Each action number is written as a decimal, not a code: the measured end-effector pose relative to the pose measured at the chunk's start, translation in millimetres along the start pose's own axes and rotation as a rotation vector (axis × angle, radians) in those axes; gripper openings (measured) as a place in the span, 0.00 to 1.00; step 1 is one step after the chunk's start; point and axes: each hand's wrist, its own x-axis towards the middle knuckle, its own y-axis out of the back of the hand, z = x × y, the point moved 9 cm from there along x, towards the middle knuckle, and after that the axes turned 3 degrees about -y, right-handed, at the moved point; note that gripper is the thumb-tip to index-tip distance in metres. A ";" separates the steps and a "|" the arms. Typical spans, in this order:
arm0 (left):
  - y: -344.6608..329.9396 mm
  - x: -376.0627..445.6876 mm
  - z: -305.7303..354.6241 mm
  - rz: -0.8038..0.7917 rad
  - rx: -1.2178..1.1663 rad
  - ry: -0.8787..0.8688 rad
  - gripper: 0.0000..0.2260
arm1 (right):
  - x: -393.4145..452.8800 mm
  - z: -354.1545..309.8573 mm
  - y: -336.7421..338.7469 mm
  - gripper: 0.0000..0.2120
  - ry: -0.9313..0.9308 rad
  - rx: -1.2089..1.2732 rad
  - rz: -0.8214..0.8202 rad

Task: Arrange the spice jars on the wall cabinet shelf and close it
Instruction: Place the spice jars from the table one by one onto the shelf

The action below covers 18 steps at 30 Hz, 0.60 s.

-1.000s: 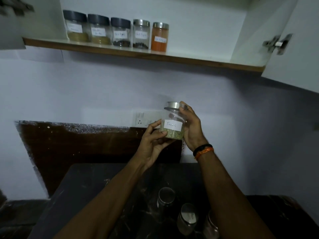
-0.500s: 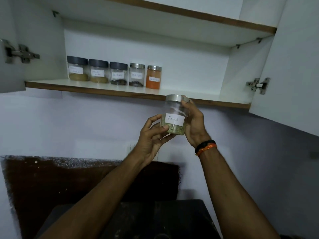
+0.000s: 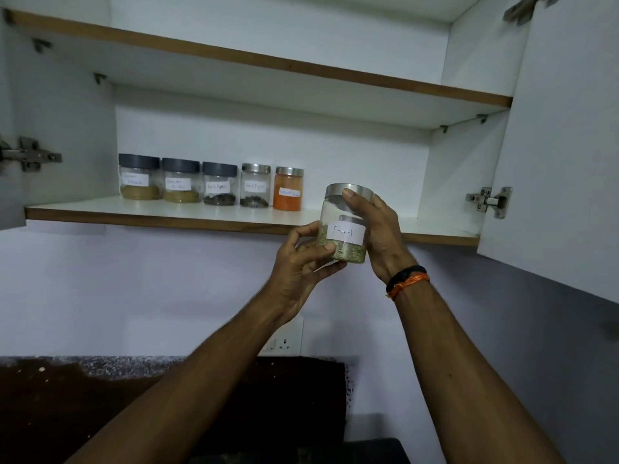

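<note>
I hold a clear jar labelled "Fennel" (image 3: 343, 229), steel-lidded, with green seeds at its bottom, just in front of the lower shelf's (image 3: 187, 214) front edge. My left hand (image 3: 301, 259) cups its base from the left. My right hand (image 3: 380, 229) grips its side and lid from the right. Several labelled spice jars stand in a row at the shelf's back left: three with dark lids (image 3: 181, 180), one steel-lidded jar of black pepper (image 3: 255, 189), and an orange powder jar (image 3: 288, 189) at the right end.
The cabinet's right door (image 3: 569, 135) hangs open at the right, its hinge (image 3: 489, 200) showing. The left door's hinge (image 3: 30, 157) is at the left edge. An upper shelf (image 3: 268, 63) runs above. A wall socket (image 3: 284, 343) sits below, over a dark counter (image 3: 368, 452).
Both hands have lifted the fennel jar from counter height up to the lower shelf's edge. The view has tilted up, so the counter jars have dropped out of sight.
</note>
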 end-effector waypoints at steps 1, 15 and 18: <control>-1.6 3.6 3.4 -0.014 0.041 -0.004 0.26 | 3.5 -2.4 2.9 0.24 0.006 -0.012 0.007; 10.6 110.4 20.0 -0.528 1.963 -0.030 0.26 | 67.4 -29.7 35.5 0.23 0.092 -0.109 0.120; 17.8 121.8 9.8 -0.630 2.038 -0.001 0.30 | 86.1 -26.5 38.5 0.25 0.123 -0.153 0.138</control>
